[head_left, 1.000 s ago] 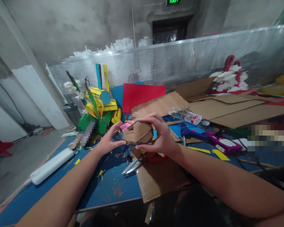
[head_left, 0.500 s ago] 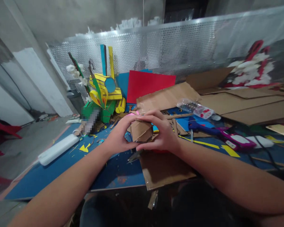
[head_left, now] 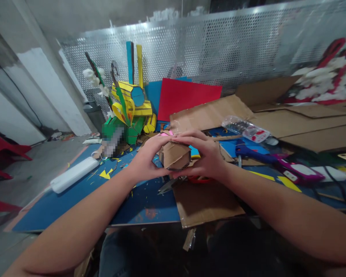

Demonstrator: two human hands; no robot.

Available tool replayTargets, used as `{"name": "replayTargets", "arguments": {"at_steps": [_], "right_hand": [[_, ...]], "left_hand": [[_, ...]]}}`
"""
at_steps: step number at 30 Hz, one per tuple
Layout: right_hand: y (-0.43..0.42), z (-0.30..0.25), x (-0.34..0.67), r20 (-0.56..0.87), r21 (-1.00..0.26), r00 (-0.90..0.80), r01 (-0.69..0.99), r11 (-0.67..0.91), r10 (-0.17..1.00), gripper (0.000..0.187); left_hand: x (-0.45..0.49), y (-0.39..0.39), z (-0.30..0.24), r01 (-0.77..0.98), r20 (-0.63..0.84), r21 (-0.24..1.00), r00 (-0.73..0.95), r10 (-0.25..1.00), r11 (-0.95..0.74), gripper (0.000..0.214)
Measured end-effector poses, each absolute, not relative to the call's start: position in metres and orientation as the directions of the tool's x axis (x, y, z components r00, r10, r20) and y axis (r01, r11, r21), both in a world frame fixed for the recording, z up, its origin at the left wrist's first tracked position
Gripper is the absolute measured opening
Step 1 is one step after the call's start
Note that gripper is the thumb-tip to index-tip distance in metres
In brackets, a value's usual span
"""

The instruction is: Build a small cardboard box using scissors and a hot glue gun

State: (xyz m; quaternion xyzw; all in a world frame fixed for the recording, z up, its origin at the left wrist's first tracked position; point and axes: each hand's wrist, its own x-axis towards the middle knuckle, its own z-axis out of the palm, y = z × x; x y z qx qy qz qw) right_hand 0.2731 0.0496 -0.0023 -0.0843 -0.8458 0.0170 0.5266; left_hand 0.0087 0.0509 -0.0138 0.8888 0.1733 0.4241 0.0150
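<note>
Both my hands close around a small folded brown cardboard piece (head_left: pixel 174 156) held above the blue table. My left hand (head_left: pixel 147 159) wraps it from the left, fingers curled over its top. From the right, my right hand (head_left: pixel 206 156) grips it with fingers over the top and thumb below. The fingertips of the two hands meet above the piece. Just under the hands lie scissors with red handles (head_left: pixel 175 181), partly on a flat cardboard sheet (head_left: pixel 207 202).
A yellow, green and blue paper model (head_left: pixel 127 111) stands at the back left. Red and blue sheets (head_left: pixel 187 98) lean on a perforated metal screen (head_left: pixel 219 50). Large cardboard sheets (head_left: pixel 305 123), a blue glue gun (head_left: pixel 250 152), a pink tool (head_left: pixel 296 171) and a white bar (head_left: pixel 75 174) lie around.
My hands drew closer together and folded more tightly over the cardboard piece. The view tilted down a little, so the doorway at the top left the picture.
</note>
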Motion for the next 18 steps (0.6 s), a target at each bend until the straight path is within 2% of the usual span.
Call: {"name": "replayTargets", "arguments": {"at_steps": [12,18], "right_hand": [[0.0514,0.0009,0.2790,0.874,-0.105,-0.452,0.183,0.978,0.178,0.102],[0.0501,0.0009,0.2731,0.879,-0.093,-0.449,0.174,0.980,0.163,0.093]], "left_hand": [[0.0109,0.0484,-0.0088,0.309,0.759,0.126,0.582,0.292,-0.943,0.099],[0.0088,0.0500,-0.0068,0.336,0.767,0.063,0.586,0.261,-0.940,0.098]]}}
